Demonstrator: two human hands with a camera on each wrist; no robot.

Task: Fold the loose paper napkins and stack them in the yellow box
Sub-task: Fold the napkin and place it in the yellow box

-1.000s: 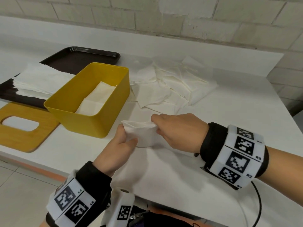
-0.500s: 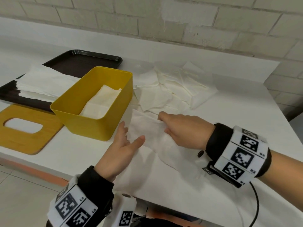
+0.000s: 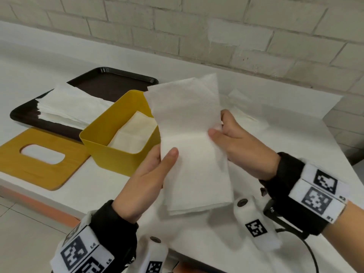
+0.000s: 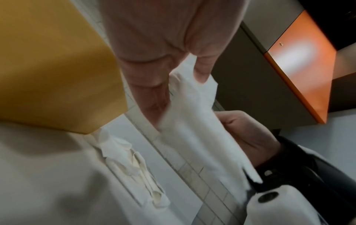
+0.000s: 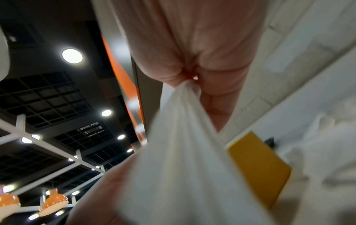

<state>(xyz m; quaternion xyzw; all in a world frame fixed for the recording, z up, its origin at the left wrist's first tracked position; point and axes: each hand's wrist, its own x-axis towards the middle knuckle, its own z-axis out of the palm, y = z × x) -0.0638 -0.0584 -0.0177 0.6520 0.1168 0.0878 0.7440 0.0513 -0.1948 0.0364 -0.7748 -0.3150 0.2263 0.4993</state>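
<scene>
A long white paper napkin (image 3: pixel 191 138) is held up in the air above the table, in front of the yellow box (image 3: pixel 110 154). My left hand (image 3: pixel 157 166) pinches its left edge with the thumb on the front. My right hand (image 3: pixel 226 133) pinches its right edge, thumb on the front too. The left wrist view shows the napkin (image 4: pixel 192 121) caught between my fingers (image 4: pixel 154 91). It (image 5: pixel 183 152) runs out of my right hand's pinch in the right wrist view. Folded napkins (image 3: pixel 134 133) lie inside the box. Loose napkins (image 3: pixel 244 113) lie behind my right hand, mostly hidden.
A dark tray (image 3: pixel 110 83) at the back left carries a stack of flat napkins (image 3: pixel 69 107). A wooden lid with a slot (image 3: pixel 39 156) lies left of the box. The white table (image 3: pixel 295 146) ends near my wrists; a brick wall runs behind.
The napkin lay on the table under both hands; now it is lifted and held upright between them, unfolded into a long strip. The camera has moved closer.
</scene>
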